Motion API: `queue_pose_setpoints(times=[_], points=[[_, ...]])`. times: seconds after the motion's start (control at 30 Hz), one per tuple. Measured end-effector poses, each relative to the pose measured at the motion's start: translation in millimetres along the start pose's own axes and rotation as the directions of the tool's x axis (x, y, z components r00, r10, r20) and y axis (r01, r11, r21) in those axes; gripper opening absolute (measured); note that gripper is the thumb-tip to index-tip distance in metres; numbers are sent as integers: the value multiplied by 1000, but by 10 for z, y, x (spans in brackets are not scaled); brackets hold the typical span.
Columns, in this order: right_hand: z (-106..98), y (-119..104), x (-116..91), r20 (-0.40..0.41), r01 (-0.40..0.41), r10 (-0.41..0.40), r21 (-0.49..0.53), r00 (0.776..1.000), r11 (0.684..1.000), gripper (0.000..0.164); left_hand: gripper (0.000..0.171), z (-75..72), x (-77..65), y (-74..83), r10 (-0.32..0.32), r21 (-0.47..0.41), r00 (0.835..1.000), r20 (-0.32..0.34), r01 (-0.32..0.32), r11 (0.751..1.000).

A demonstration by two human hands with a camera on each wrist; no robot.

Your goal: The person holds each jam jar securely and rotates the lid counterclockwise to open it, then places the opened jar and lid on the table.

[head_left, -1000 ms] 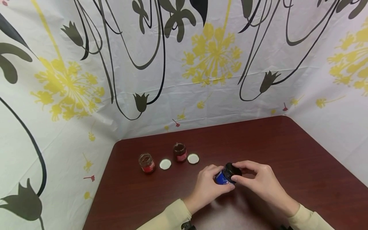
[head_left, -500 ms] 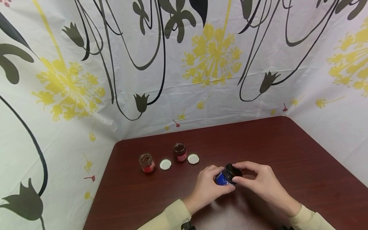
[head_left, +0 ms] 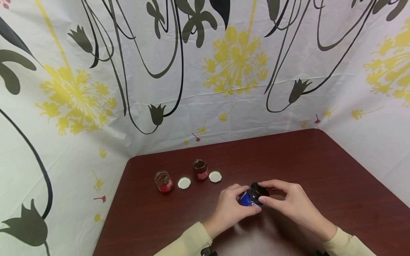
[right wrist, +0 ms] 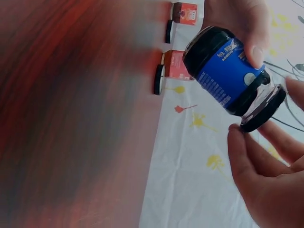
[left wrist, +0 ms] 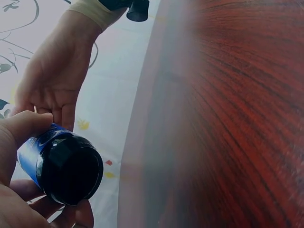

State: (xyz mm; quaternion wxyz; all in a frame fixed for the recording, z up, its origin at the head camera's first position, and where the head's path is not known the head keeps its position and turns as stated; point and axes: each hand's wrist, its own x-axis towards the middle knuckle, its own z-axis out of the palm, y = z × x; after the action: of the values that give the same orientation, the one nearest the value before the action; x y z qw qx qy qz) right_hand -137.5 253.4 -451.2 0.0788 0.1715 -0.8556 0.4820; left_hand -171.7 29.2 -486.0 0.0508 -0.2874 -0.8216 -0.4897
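Note:
A small glass jar (head_left: 247,199) with a blue label and dark contents is held tilted above the table. My left hand (head_left: 226,206) grips its body, thumb on the near side and fingers on the far side. The thumb and fingers of my right hand (head_left: 292,200) pinch the black lid (right wrist: 264,112) by its edge. In the right wrist view, clear glass neck shows between the dark contents and the lid. The left wrist view faces the dark bottom of the jar (left wrist: 72,172), with the right palm behind it.
Two lidless jars with red labels, a left jar (head_left: 163,182) and a right jar (head_left: 200,170), stand at the back left of the dark red table (head_left: 288,153). Beside them lie a white-faced lid (head_left: 184,182) and another lid (head_left: 215,176). Patterned cloth (head_left: 205,117) hangs behind the table.
Both hands keep their hold on the jar and its lid, with only a very slight shift. The other jars and lids stay where they were.

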Motion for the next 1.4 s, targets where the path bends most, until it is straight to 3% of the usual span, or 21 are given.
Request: queue_pose_setpoints(times=[0.2,0.3,0.47,1.0,1.4], points=[[24,-86,38,-71,-89,82,-108,994,990,25,47,-3,-6,-11,1,58,1000,-23,1,998],[50,-140,60,-106,-142,125,-168,986,976,27,46,-1,-15,-3,7,79,1000,-26,-5,997],[82,-185,86,-114,-160,140,-196,984,967,32,47,0,-31,15,4,118,1000,-31,0,993],[52,-180,36,-109,-144,133,-97,985,985,31,49,-19,-13,70,55,112,998,-33,-51,992],[-7,-159,-7,-70,-75,74,-14,995,997,29,52,-65,10,149,18,50,999,31,-20,999]])
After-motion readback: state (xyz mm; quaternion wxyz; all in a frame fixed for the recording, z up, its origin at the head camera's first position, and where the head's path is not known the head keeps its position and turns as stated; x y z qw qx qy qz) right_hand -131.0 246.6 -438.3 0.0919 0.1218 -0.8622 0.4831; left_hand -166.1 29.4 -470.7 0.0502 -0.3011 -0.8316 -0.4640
